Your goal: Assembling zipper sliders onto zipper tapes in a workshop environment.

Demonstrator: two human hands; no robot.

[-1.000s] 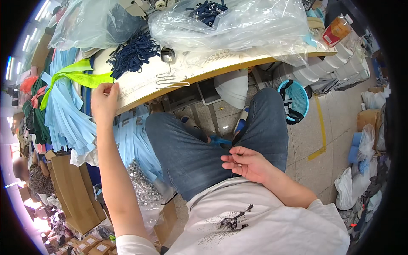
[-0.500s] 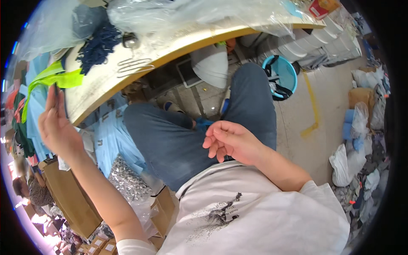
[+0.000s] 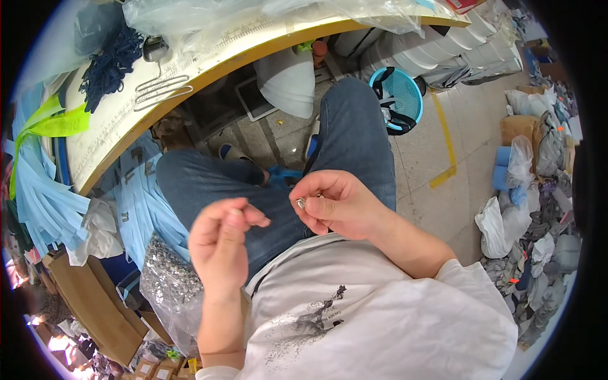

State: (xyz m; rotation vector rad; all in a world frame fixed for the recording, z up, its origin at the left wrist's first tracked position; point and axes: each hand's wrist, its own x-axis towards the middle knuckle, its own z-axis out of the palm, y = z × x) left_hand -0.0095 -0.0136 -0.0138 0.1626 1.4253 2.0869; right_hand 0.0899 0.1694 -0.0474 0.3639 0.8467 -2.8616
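Left hand (image 3: 221, 247) has swung in from the table (image 3: 95, 145), its grip loosely curled (contents unclear); right hand (image 3: 342, 204) pinches a small silvery metal piece (image 3: 301, 202) at its fingertips, above the jeans (image 3: 209, 183), direction and long axis indiscernible.

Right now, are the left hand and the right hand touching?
Apart: the head view shows jeans between the left hand and the right hand.

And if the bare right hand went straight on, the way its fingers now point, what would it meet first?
Most likely the bare left hand: the right hand, pinching a small, shiny silver piece, points toward it. Depth is unclear here, so it could pass above or below.
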